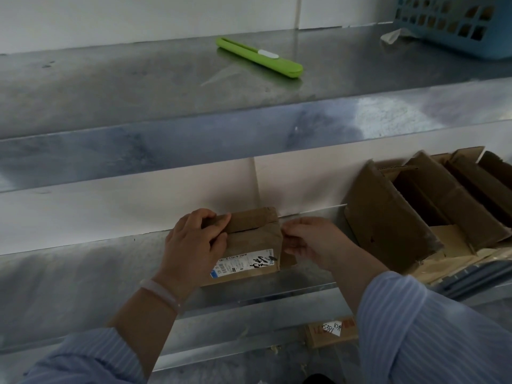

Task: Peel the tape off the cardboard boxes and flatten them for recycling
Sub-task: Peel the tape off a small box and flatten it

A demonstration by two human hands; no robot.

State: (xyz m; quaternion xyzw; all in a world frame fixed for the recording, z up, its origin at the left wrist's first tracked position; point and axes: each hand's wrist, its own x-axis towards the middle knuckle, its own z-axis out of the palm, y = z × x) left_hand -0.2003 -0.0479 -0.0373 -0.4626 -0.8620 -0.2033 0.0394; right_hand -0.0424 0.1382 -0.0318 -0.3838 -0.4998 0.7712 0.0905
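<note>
Both arms wear long sleeves of light blue fabric with fine white pinstripes. The left sleeve ends partway up the forearm. The right sleeve reaches close to the wrist. A pale, translucent bangle encircles the left wrist.

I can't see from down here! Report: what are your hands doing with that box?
Left hand grips small box, left end. Right hand pinches its right edge. Box not flattened. Nothing blocking; green cutter on upper shelf.

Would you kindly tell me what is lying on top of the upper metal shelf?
A green cutter, what looks like a crumpled tape scrap, and a blue basket at its right end. The basket's contents are mostly hidden by its walls.
</note>
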